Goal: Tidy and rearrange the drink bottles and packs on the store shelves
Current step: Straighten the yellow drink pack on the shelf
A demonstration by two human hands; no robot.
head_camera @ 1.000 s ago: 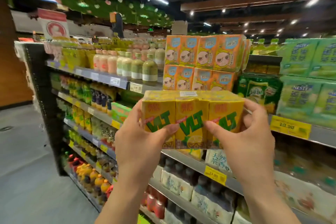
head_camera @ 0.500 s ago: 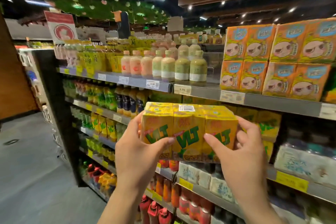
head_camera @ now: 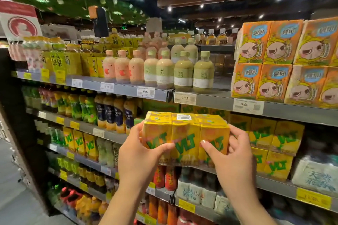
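Note:
A yellow shrink-wrapped pack of VLT lemon tea cartons (head_camera: 186,133) with a barcode sticker on top is held in front of the second shelf. My left hand (head_camera: 140,157) grips its left end, thumb across the front. My right hand (head_camera: 230,159) grips its right end, thumb on the front and fingers round the side. More yellow VLT packs (head_camera: 270,144) are stacked on the shelf just behind and to the right of it.
The top shelf (head_camera: 210,99) carries peach and green bottles (head_camera: 164,71) and orange cartoon-face packs (head_camera: 278,60). Juice bottles (head_camera: 109,111) stand on the second shelf to the left. White packs (head_camera: 318,177) lie at right, red bottles (head_camera: 164,177) below. The aisle floor (head_camera: 11,197) lies at left.
The view has swung left along the shelves, and the orange packs now lie at the far right. The pack has come lower and nearer the second shelf, both hands still gripping it.

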